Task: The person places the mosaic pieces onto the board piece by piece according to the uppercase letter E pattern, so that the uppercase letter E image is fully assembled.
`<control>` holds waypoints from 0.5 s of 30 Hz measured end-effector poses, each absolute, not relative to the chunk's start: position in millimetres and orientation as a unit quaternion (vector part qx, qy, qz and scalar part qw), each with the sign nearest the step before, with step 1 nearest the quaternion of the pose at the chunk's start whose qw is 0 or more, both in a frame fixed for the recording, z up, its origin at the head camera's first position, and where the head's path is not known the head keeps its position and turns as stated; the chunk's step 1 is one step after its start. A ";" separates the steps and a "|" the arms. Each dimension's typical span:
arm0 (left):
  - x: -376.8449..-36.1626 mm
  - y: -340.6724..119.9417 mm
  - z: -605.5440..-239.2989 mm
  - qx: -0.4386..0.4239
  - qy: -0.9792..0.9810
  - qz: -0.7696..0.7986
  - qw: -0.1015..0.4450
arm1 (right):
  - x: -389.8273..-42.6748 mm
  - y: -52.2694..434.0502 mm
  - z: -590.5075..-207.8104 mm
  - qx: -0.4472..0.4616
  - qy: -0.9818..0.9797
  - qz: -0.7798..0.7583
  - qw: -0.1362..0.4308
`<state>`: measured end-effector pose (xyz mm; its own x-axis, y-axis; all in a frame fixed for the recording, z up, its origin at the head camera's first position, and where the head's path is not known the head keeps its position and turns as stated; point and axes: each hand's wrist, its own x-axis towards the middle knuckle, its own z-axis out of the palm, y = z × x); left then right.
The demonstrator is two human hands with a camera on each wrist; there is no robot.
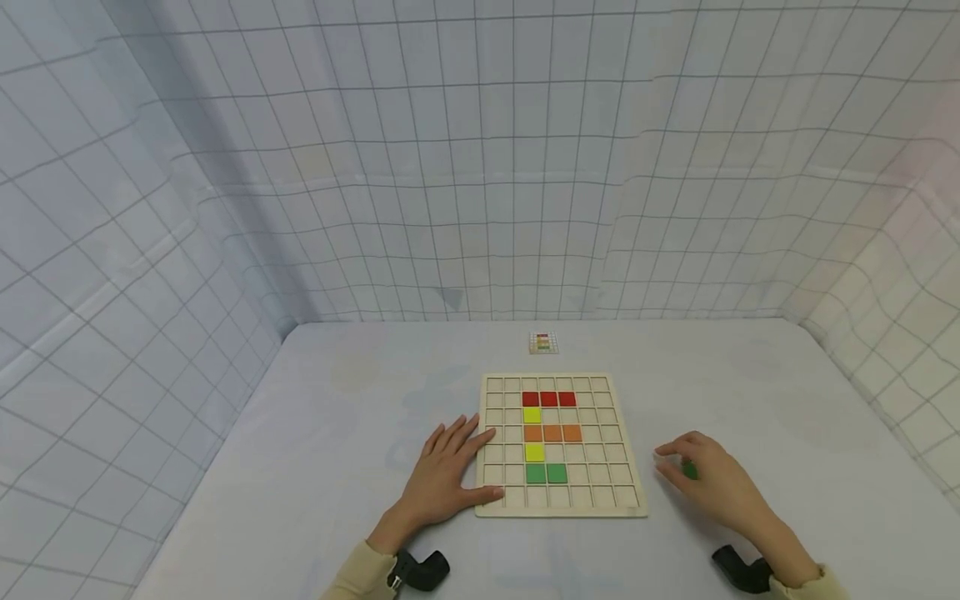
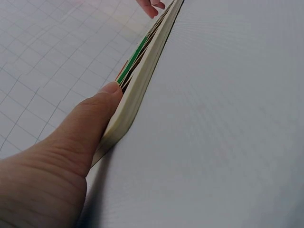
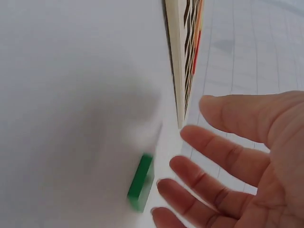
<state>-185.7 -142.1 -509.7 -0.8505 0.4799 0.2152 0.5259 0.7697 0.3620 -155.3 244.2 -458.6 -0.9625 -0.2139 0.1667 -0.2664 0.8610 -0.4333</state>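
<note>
Head view: left hand (image 1: 442,471) flat against the grid board (image 1: 558,504); right hand (image 1: 708,479), fingers spread, over a green tile (image 1: 689,471) on the desk (image 1: 300,467).

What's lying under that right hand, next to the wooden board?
A green tile lies on the table beneath the right hand, whose spread fingers are not gripping it. The hand covers part of the tile; anything else beneath stays hidden.

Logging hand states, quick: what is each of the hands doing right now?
Left hand: open, resting flat against the wooden grid board, holding nothing.
Right hand: open, fingers spread over a loose green tile, not gripping it.
</note>
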 end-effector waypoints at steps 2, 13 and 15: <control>-185.2 -141.8 -509.0 -0.267 -0.939 -0.211 0.055 | -153.7 253.1 -459.2 0.113 -0.967 0.222 0.055; -185.0 -141.6 -509.0 -0.264 -0.940 -0.209 0.050 | -152.9 272.7 -468.7 0.068 -0.957 0.283 0.005; -185.4 -141.5 -509.3 -0.265 -0.940 -0.210 0.051 | -153.7 270.3 -470.3 0.079 -0.951 0.300 0.007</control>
